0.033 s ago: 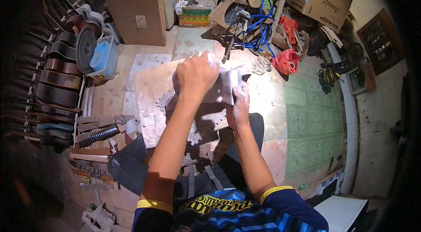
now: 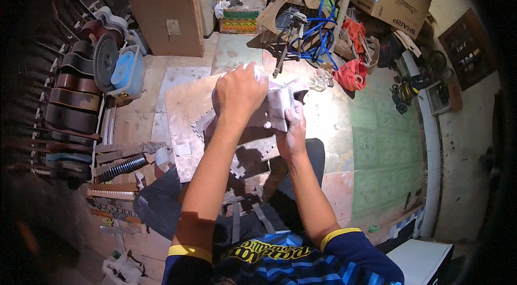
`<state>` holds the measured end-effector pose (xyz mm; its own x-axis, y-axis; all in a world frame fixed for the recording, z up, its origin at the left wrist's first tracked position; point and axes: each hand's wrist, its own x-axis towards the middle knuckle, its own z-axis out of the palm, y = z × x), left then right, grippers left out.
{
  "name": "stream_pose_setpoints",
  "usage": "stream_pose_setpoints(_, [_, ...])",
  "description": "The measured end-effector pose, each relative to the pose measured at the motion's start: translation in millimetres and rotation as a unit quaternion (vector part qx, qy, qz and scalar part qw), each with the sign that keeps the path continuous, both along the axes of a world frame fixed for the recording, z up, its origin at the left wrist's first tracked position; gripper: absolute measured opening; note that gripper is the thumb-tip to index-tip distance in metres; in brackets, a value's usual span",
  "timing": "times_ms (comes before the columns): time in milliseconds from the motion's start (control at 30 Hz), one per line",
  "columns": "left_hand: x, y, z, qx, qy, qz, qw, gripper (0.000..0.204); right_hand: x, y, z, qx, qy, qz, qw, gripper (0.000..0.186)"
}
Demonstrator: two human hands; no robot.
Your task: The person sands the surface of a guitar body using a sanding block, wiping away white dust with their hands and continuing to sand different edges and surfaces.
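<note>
My right hand (image 2: pixel 292 131) is closed round a whitish rectangular pad (image 2: pixel 279 104), its thumb on the near face and a fingertip showing at the lower left corner. A dark curved piece (image 2: pixel 257 117) lies behind the pad, mostly hidden by my hands and shadow. Over its far edge my left hand (image 2: pixel 240 91) is closed, knuckles up and fingers dusted white; those fingertips are hidden. Beneath is a dusty brown board (image 2: pixel 180 96), with a grey foam mat (image 2: pixel 202 122) with jigsaw edges on it.
Guitar-like bodies (image 2: pixel 67 113) hang on a rack at left, near a blue tub (image 2: pixel 124 69). A flat carton (image 2: pixel 167 21), a patterned box (image 2: pixel 242 18), blue hose (image 2: pixel 323 43) and red cloth (image 2: pixel 351 75) lie beyond the board. Green floor tiles (image 2: pixel 382 145) stretch along the right.
The pad in my right hand has shifted slightly down and tilted, so its top edge now shows. My left hand has barely moved.
</note>
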<state>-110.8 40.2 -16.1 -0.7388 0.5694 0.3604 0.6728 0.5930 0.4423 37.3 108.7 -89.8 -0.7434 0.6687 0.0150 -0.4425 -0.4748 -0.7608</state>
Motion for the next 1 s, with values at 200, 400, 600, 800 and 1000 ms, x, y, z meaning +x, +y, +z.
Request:
stream_pose_setpoints(200, [2,6,-2,0.006,0.016,0.001,1.0,0.033,-28,1,-27,0.141,-0.099,-0.259,0.951,0.035])
stream_pose_setpoints(400, [-9,4,-2,0.0,-0.006,-0.005,1.0,0.032,18,-24,-34,0.056,-0.082,-0.036,0.994,0.045])
stream_pose_setpoints(600, [-1,7,1,-0.03,0.012,-0.002,0.999,0.053,75,-18,-88,-0.107,-0.167,-0.073,0.977,0.04])
stream_pose_setpoints(800, [-11,5,4,-0.034,0.011,-0.018,0.999,0.053,96,-37,-108,-0.178,-0.226,-0.011,0.958,0.028])
stream_pose_setpoints(1000, [-20,14,4,-0.063,0.037,-0.074,0.995,0.036,98,-63,-164,-0.203,-0.243,0.042,0.948,0.031])
